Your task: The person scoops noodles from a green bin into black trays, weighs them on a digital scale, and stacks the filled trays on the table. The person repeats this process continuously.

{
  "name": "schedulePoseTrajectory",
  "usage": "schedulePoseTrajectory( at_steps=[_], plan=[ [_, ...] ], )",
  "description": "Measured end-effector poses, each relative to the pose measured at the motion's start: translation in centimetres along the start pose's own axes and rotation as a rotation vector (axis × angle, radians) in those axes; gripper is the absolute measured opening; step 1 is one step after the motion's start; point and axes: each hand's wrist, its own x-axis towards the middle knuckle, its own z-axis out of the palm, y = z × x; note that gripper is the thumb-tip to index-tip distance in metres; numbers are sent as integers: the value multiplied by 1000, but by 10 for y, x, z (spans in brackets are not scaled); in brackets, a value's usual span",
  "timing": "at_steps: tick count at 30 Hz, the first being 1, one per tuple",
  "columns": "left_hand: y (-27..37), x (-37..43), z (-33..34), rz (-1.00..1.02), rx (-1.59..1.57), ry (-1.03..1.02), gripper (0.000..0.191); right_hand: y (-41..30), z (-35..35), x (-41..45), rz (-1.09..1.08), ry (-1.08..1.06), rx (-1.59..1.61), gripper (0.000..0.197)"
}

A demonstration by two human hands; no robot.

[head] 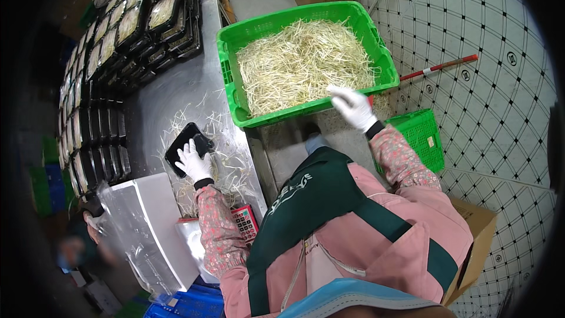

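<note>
My left hand [193, 161], in a white glove, rests with spread fingers on a black plastic tray [184, 138] on the metal table. Its grip on the tray's edge is not clear. Loose bean sprouts [229, 176] lie scattered around that tray. My right hand [354, 108], also gloved and slightly blurred, is over the near rim of a green plastic crate [287, 115]. A large heap of bean sprouts [304, 66] fills much of this crate. The right fingers are partly apart, and I see no sprouts in them.
Filled black trays [128, 22] stand in tall stacks along the metal table [167, 79]. A white box with clear plastic film [145, 229] and a red keypad [245, 223] are near my left arm. Another green crate [419, 137] sits on the floor. A blurred person [84, 247] is at lower left.
</note>
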Motion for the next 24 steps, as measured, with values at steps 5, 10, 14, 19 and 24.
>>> schedulePoseTrajectory(
  at_steps=[5,10,14,19,24],
  plan=[
    [100,18,-50,279,-870,121,75,97,-61,77,404,79,-274,71],
    [214,59,-12,522,-746,-235,77,197,-33,177,571,-306,-550,119],
    [248,72,25,441,-718,-324,77,223,7,223,743,-537,-567,133],
    [236,56,40,195,-821,-370,67,151,42,169,7,-604,-939,95],
    [238,50,57,51,-921,-454,63,194,54,110,-251,-542,-692,76]
  ],
)
